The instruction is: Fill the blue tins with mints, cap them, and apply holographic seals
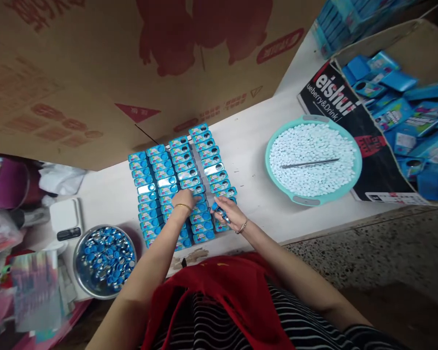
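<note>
Rows of small blue mint tins (202, 227) lie in columns on the white table. Some have dark round holes in their tops; others have blue caps in place. My left hand (184, 198) is closed over the third column, fingers bent down against a tin. Whatever may be between its fingertips is hidden. Just to the right, my right hand (231, 214) curls around several small blue caps (221, 212) with shiny metal edges, above the last column. More such caps fill a steel bowl (77, 265) at the lower left.
A mint-green basin (268, 163) of white tablets, with a metal rod (310, 163) on top, stands to the right. Beyond it, an open carton (324, 92) holds blue tins. A large cardboard box (105, 87) walls off the back. A white scale (63, 216) sits left.
</note>
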Motion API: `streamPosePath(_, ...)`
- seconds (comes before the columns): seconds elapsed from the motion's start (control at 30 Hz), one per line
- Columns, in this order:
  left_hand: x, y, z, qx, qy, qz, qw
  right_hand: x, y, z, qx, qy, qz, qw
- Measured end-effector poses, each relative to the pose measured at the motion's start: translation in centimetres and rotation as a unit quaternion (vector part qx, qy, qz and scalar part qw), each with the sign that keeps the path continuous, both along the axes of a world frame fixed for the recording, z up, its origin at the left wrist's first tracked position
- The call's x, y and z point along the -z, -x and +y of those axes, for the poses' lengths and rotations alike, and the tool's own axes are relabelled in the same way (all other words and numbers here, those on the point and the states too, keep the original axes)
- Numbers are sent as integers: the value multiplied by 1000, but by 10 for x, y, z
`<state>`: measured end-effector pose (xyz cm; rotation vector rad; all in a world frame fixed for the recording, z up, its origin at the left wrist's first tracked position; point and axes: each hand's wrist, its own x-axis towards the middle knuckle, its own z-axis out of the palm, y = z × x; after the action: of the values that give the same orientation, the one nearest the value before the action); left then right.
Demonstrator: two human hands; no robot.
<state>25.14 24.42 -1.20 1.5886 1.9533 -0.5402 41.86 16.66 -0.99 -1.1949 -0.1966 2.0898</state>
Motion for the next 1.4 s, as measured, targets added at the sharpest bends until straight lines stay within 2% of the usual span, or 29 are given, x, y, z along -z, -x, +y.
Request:
streamPosePath(0.07,-6,0,-7,-2,-31,-41,999,0,3,3,6,0,-3,1000)
streamPosePath(0.13,-12,-2,-18,-11,-91,-167,982,0,6,7,14,-4,-7,1000)
streamPosePath(0.23,-17,-9,-36,-16,-157,-386,909,1,13,13,25,-8,-10,1000)
streamPosePath(0.3,-16,-13,-41,-47,-177,-441,878,1,17,17,35,1,-15,999)
streamPosePath(0.4,-10,-12,-33,-154,-186,-407,881,2,19,24,43,10,-1,999)
streamPosePath(0.47,-5,-8,-20,-187,-173,-330,909,2,15,27,40,5,35,999)
streamPosePath(0.57,-1,-3,3,-132,-127,-170,968,4,8,29,26,-18,83,996)
streamPosePath(0.63,-1,-5,16,-79,-71,-82,991,6,4,28,12,-30,92,995)
streamPosePath(0.73,-4,-11,30,-21,6,-5,1000,10,3,26,9,-37,93,995)
streamPosePath(0.83,-6,-13,33,16,28,27,999,11,5,25,20,-41,82,996)
streamPosePath(0.93,-9,-9,25,23,-18,-8,1000,10,6,26,18,-31,53,998)
streamPosePath(1.0,-12,-7,13,20,-87,-129,988,9,6,26,1,-13,34,999)
streamPosePath(1.03,-14,-6,6,23,-116,-216,969,9,6,26,-13,-4,29,999)
streamPosePath(1.1,-18,-7,-8,30,-136,-379,915,9,8,26,-47,8,27,998)
streamPosePath(1.17,-19,-10,-18,12,-116,-466,877,7,12,26,-77,14,34,996)
streamPosePath(1.27,-14,-10,-21,-59,-97,-462,879,5,17,28,-93,33,54,994)
streamPosePath(1.4,-3,0,1,-143,-148,-340,917,5,18,35,-64,28,110,991)
